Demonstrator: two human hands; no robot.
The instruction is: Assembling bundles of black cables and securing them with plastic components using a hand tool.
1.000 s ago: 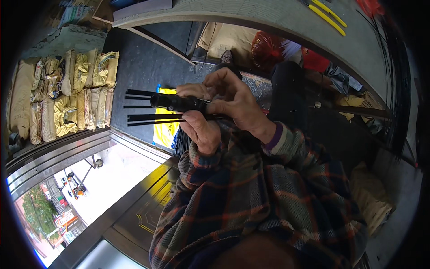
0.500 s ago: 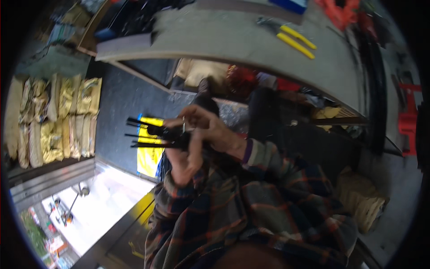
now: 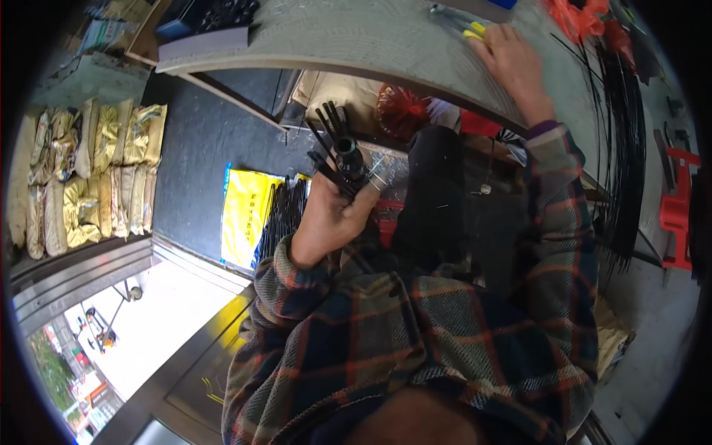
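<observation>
In front of my lap, my left hand (image 3: 330, 221) is closed round a black hub with rods (image 3: 347, 157). It has a round tube end, and several dark rods stick out of it away from me. A thin, pale piece of wire (image 3: 379, 180) shows by the thumb of that hand. My right arm reaches forward over the grey table, where my right hand (image 3: 514, 65) has its fingers closed over the yellow handles of the pliers (image 3: 473, 31). The pliers lie on the tabletop with their grey jaws pointing left, and the hand hides part of the handles.
Black rods (image 3: 285, 219) lie on a yellow bag (image 3: 248, 215) to my left. Wrapped packages (image 3: 93, 178) fill a shelf farther left. The table (image 3: 356, 44) has a metal front edge. Long black strips (image 3: 619, 148) hang at its right, near a red stool (image 3: 678, 208).
My right hand has left the black hub and moved forward and right onto the pliers. My left hand still holds the hub, whose rods now point away from me instead of left.
</observation>
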